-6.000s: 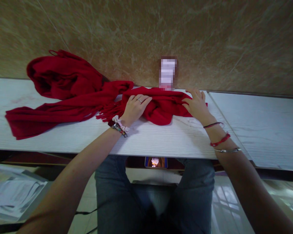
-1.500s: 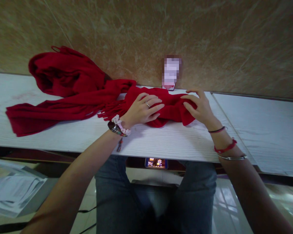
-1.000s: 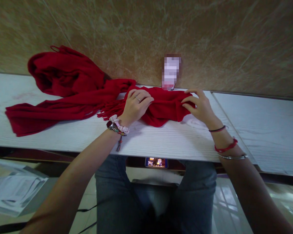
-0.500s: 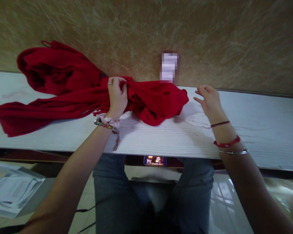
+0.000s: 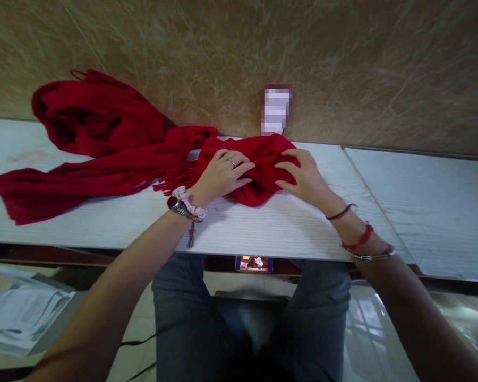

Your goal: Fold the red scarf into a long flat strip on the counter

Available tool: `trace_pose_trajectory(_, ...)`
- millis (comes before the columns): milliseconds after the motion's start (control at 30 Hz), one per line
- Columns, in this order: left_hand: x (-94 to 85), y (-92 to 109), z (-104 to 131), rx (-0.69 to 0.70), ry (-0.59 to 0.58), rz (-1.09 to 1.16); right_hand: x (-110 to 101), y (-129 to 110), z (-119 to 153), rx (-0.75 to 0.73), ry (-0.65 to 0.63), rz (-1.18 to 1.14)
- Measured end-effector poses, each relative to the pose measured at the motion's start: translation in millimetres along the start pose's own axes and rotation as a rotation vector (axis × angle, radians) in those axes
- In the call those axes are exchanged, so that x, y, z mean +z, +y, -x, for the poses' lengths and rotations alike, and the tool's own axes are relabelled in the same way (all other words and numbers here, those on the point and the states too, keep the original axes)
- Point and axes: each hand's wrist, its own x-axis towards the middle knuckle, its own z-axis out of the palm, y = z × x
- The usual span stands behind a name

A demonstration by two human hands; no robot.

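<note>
A fringed red scarf (image 5: 269,159) lies bunched on the white wood-grain table. My left hand (image 5: 225,175), with a ring on it, rests on the left part of this bundle, fingers spread over the cloth. From the right, my right hand (image 5: 302,178) touches the bundle's right side with its fingers apart and slightly bent. Further left lies more red fringed cloth (image 5: 103,122), heaped at the back, with a long strip running to the left. Whether the two heaps are one piece I cannot tell.
A blurred-out phone-like object (image 5: 276,109) stands or lies behind the scarf against the brown marbled surface. Below the table edge a lit phone screen (image 5: 254,264) shows between my knees. Papers in a grey tray (image 5: 24,313) are at the lower left. A seam crosses the table (image 5: 434,212) on the right.
My right hand has moved left from the bare table onto the scarf. My left hand has slid right, off the gathered fringed part and onto the bundle, which is now more compact.
</note>
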Motion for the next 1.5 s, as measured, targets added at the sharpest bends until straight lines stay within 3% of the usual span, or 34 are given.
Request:
trace_pose_trajectory(133, 5.4, -1.4, 1.5, -0.04, 0.009, -0.005, 0.5, 5.6, 1.2, 0.06, 0.031, 0.016)
trace_pose_trajectory(400, 8.0, -2.2, 2.1, -0.025, 0.096, -0.024, 2.0, -0.6, 0.6, 0.019, 0.024, 0.051)
trace_pose_trajectory(600, 9.1, -7.7, 4.6, -0.145, 0.109, -0.036, 1.3, 10.0, -1.9, 0.093, 0.214, -0.018)
trace_pose_trajectory(733, 4.5, -21.3, 10.0, -0.338, 0.217, -0.073, -7.9, 34.7, -0.3, 0.274, 0.425, 0.003)
trace_pose_trajectory(800, 3.0, -26.5, 12.5, -0.42, 0.279, -0.094, -8.7, 45.6, 1.9, 0.361, 0.47, 0.029)
trace_pose_trajectory(933, 5.0, -23.9, 12.7, -0.429, 0.282, -0.107, -0.5, 48.9, 4.8, 0.372, 0.334, 0.012)
trace_pose_trajectory(1133, 5.0, -0.3, 3.5, -0.232, 0.132, 0.007, -0.4, 20.9, 1.4, 0.127, 0.151, -0.056)
trace_pose_trajectory(1267, 2.3, 9.7, -2.0, -0.118, 0.053, 0.079, -1.9, 12.9, 1.9, 0.061, -0.006, -0.045)
trace_pose_trajectory(1500, 11.2, 6.0, -2.3, -0.09, -0.049, 0.036, 9.3, 29.6, 6.9, 0.089, -0.007, -0.009)
